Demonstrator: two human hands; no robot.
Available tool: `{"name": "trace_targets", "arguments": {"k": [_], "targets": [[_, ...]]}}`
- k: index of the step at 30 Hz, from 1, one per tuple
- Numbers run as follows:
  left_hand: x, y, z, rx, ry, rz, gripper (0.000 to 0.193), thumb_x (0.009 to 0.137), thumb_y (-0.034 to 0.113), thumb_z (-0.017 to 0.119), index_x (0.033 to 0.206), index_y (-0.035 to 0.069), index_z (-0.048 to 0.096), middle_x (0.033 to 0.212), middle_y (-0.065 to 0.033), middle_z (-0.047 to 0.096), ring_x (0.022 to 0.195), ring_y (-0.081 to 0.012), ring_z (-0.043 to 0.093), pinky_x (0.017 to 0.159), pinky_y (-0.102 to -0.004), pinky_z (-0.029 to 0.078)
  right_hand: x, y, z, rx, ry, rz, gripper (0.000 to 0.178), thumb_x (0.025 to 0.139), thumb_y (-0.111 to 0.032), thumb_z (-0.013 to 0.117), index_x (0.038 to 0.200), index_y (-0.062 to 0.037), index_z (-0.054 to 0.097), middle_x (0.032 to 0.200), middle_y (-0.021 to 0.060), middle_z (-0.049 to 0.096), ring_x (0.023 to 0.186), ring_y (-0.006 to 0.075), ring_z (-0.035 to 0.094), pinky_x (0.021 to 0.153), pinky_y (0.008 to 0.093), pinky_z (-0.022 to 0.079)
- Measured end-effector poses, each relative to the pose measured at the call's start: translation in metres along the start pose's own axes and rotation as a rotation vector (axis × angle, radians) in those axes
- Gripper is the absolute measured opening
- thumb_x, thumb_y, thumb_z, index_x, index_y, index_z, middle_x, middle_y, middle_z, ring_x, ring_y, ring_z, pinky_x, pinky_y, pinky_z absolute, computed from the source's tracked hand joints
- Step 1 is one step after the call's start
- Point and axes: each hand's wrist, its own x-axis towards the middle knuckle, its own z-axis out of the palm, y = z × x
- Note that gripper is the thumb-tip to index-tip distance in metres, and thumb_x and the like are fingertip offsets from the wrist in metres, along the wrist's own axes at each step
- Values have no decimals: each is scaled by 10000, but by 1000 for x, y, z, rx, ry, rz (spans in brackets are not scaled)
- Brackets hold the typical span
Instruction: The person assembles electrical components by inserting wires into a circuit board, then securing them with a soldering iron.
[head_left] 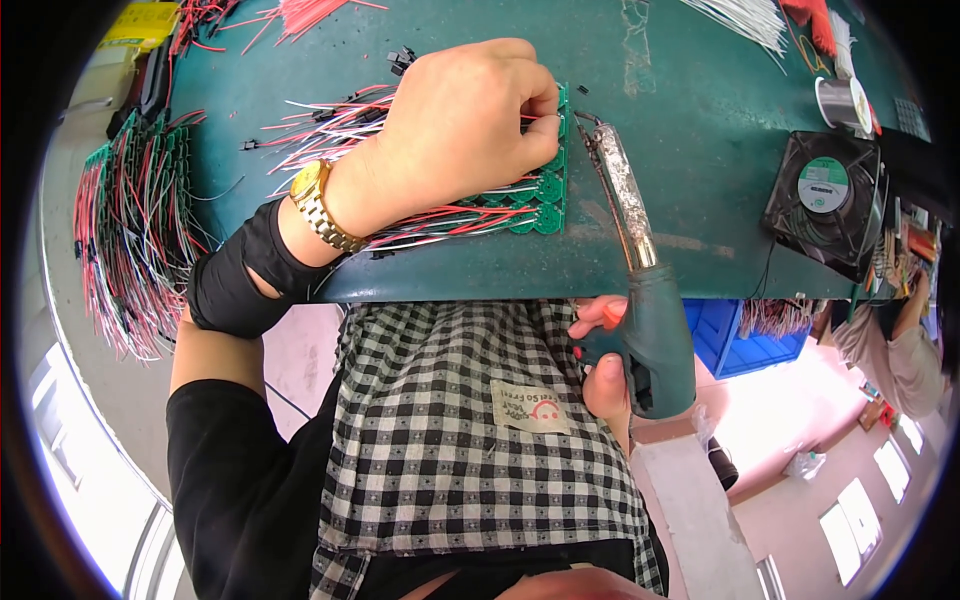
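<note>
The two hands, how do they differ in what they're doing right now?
The left hand lies on the green bench, fingers pinching at the top edge of the green circuit board panel; the right hand is below the bench edge, wrapped round the grip of the soldering gun. The left wrist wears a gold watch; the right shows none. Both are bare, and both meet at the board's top edge, where the gun's tip points.

Black sleeves [225, 290], gold watch [318, 207], checked apron [470, 420].
</note>
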Motion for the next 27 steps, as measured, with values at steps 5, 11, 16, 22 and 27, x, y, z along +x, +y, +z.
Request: {"name": "trace_targets", "arguments": {"k": [5, 11, 16, 22, 27], "targets": [[0, -2, -2, 58, -57, 48, 79, 660, 30, 653, 688, 38, 579, 660, -47, 531, 546, -188, 557, 506, -280, 456, -3, -2, 0, 11, 0, 57, 437, 773, -277, 602, 1058, 48, 541, 922, 109, 584, 737, 156, 591, 631, 265, 473], [0, -3, -1, 94, -54, 96, 78, 658, 29, 655, 678, 44, 581, 660, -44, 535, 546, -190, 558, 505, -281, 458, -3, -2, 1, -15, -6, 60, 450, 802, -334, 620, 1081, 2, 509, 929, 113, 567, 741, 171, 585, 642, 290, 482], [1, -4, -2, 75, -65, 86, 72, 656, 33, 651, 673, 48, 584, 657, -42, 535, 547, -190, 558, 501, -277, 457, -5, -2, 0, -47, -7, 92, 477, 816, -403, 636, 1073, -34, 477, 923, 117, 545, 733, 183, 578, 646, 305, 480], [1, -3, -2, 106, -45, 93, 63, 653, 40, 638, 658, 54, 577, 639, -40, 528, 538, -197, 551, 486, -291, 443, -2, -4, 5, -70, -20, 15, 499, 839, -404, 598, 1096, 5, 473, 906, 134, 546, 720, 194, 571, 631, 289, 482], [1, -3, -1, 85, -24, 116, 61, 651, 44, 634, 653, 55, 574, 633, -40, 524, 537, -206, 546, 483, -304, 439, -12, 13, -2, 62, 130, -80, 549, 791, -342, 611, 1159, 35, 458, 981, 147, 541, 703, 192, 576, 625, 307, 481]]}}
